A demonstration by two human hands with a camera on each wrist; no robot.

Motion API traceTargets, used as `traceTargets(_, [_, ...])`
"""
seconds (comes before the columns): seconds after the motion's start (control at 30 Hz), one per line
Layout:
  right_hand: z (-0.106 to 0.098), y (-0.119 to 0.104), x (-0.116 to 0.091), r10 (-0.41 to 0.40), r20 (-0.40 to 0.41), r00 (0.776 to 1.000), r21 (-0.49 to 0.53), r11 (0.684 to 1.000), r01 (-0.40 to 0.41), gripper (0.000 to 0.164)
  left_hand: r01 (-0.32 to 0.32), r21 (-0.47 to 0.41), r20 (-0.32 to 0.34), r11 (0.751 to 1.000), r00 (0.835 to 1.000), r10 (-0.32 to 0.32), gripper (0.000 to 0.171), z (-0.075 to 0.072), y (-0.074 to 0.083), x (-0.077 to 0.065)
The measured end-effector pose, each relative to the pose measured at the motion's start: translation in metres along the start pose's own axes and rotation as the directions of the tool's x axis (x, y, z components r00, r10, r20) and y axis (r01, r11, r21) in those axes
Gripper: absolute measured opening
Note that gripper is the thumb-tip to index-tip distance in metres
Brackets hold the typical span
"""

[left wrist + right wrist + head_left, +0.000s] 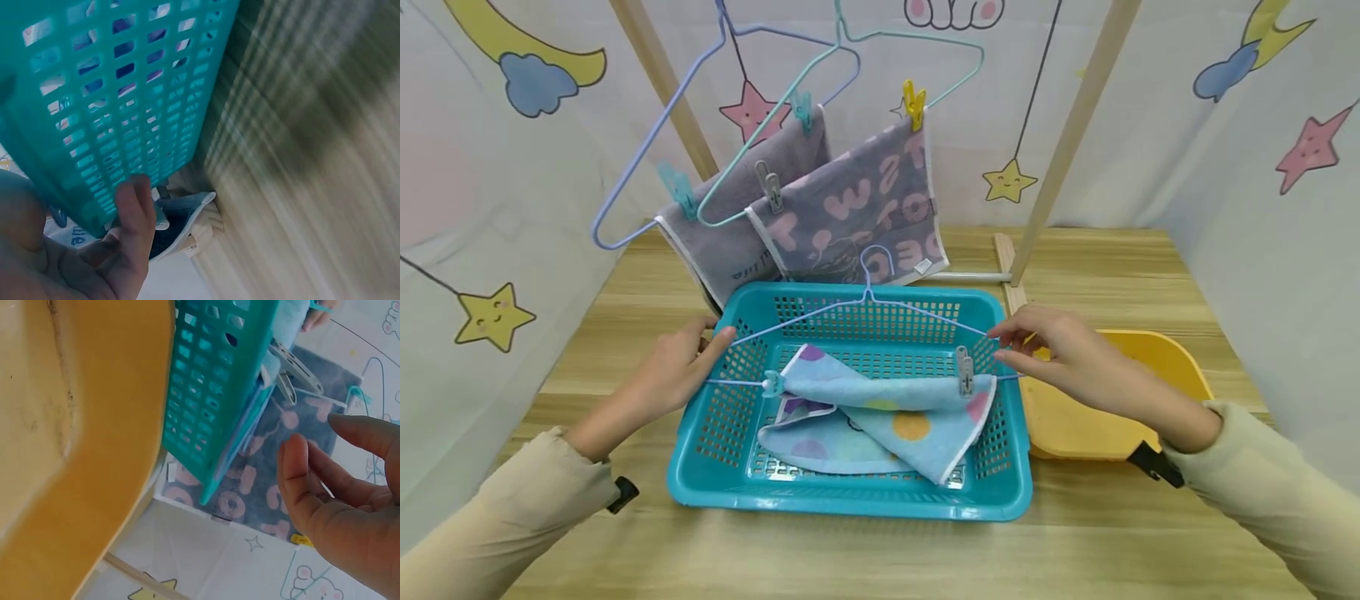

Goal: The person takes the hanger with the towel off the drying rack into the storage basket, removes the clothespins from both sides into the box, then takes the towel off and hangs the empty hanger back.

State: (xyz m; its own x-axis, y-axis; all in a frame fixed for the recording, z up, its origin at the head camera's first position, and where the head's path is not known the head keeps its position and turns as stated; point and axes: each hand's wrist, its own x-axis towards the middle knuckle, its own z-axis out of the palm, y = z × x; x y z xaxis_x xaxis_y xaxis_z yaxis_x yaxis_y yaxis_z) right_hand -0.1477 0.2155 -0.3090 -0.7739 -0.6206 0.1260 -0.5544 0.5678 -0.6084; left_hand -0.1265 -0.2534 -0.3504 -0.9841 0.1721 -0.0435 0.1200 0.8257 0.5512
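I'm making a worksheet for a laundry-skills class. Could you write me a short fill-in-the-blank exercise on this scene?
1. The dotted towel is clipped to a ____.
2. In the head view, the yellow tub is on the same side of the basket as the person's ____ hand.
3. The hanging towel with pink letters is held by a gray clip and a ____ clip.

Missing words: hanger; right; yellow.

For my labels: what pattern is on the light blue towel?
The towel has multicoloured spots, clearest in the head view.
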Motion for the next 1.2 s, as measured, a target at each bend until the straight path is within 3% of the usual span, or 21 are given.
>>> traceTargets(0.53, [0.015, 0.003, 0.01, 0.002, 0.047, 0.999, 0.028, 1.0, -0.004, 0.031, 0.026, -0.117, 0.006, 0.993, 1.0, -0.026, 0.056, 0.01, -0.002, 0.004])
traceTargets(0.73, [0.019, 0.002, 0.013, -0.002, 0.073, 0.997, 0.077, 0.997, -0.004, 0.034, 0.046, -0.166, 0.035, 0.985, 0.999, -0.041, 0.057, 0.01, -0.002, 0.003])
traceTargets(1.2, [0.022, 0.0, 0.021, 0.022, 0.119, 0.993, 0.177, 0.983, -0.043, 0.027, 0.076, -0.258, 0.07, 0.963, 0.996, -0.06, 0.057, 0.011, -0.005, 0.002])
